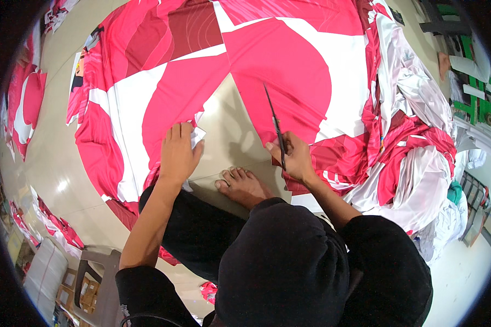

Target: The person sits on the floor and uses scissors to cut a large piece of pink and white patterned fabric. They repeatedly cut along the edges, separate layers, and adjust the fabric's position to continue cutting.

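A wide sheet of red, white and maroon printed fabric lies spread over the floor, with a V-shaped gap opening toward me between two red parts. In my right hand is a pair of dark scissors, its long blades pointing away over the right side of the gap. My left hand is closed on the fabric's edge on the gap's left side, where a bit of white underside shows by the thumb. One bare foot rests on the tiles between the hands.
Bunched red and white cloth is heaped at the right. More fabric pieces lie on the tiled floor at the left. A grey plastic chair stands at lower left. Green machine frames and another person's foot are at far right.
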{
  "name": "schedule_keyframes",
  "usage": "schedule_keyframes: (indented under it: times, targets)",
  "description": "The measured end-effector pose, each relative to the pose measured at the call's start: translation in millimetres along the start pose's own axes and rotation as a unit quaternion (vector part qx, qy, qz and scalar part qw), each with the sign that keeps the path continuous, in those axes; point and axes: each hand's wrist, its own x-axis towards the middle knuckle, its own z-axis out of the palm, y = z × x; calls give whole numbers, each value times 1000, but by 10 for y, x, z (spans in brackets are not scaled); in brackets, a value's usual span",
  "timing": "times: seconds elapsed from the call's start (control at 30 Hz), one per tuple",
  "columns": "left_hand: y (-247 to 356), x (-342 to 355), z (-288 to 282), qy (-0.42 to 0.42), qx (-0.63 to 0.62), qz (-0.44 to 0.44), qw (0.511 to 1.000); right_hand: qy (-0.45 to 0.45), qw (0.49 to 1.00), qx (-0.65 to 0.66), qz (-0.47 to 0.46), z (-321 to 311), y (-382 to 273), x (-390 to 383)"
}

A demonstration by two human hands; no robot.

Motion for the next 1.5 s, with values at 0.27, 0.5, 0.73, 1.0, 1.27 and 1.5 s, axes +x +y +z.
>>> schedule_keyframes:
  times: [0.27, 0.5, 0.73, 1.0, 1.27, 1.5]
  targets:
    - [121, -204, -124, -72, -78, 66, 992, 228, 946, -228, -36, -245, 708, -368]
    - [229, -434, -131, -315, -235, 53, 918, 159, 984, -74, -10, -372, 674, -592]
    - [-25, -61, -65, -189, -311, 35, 931, 78, 994, -73, -30, -223, 184, -141]
    - [-1604, 204, -74, 93, 199, -84, 972, 372, 863, -232, -250, -938, 182, 1129]
    - [-1498, -272, 108, 81, 134, -158, 975, 397, 858, -231, -228, -988, 531, 1213]
    - [-1267, -383, 64, 4, 112, -221, 969, 410, 853, -239, -216, -871, 654, 992]
